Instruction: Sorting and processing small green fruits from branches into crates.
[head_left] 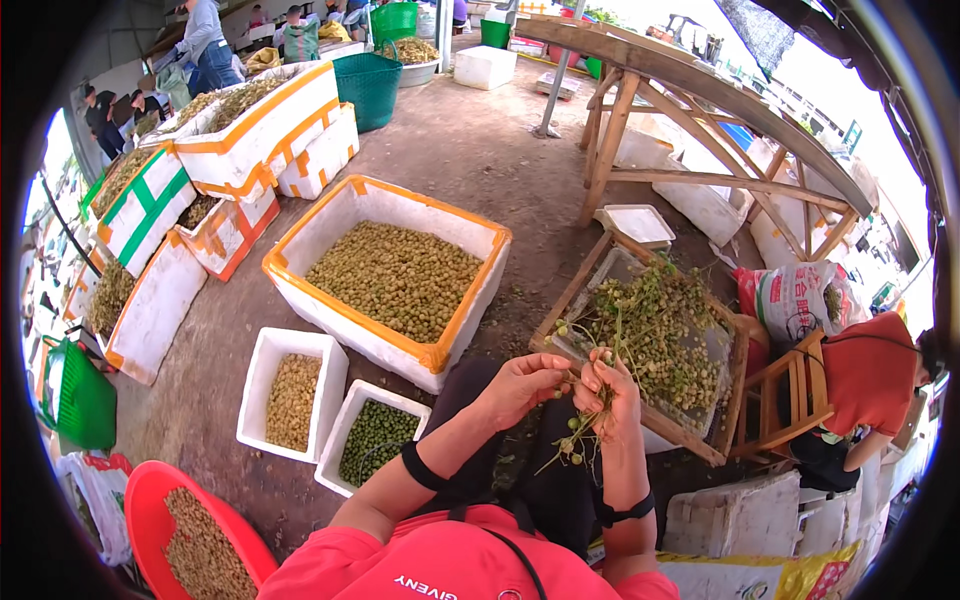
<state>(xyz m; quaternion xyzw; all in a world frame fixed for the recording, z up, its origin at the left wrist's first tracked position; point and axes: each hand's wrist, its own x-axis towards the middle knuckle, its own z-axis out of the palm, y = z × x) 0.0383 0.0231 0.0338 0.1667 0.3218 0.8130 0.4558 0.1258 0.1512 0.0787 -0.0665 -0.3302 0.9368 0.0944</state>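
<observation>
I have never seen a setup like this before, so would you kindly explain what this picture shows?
There is no machine at work, just a person's two bare hands. The single picture comes from a wide fisheye camera on that person's head, looking down, so edges bend.

The right hand holds thin stems with small round fruits. The left hand is close beside it; whether it grips anything is hard to tell.

To the right, a wood-framed tray carries heaped plants. On the ground to the left stand a large foam box, two smaller ones and a red basin, all holding small round pieces.
</observation>
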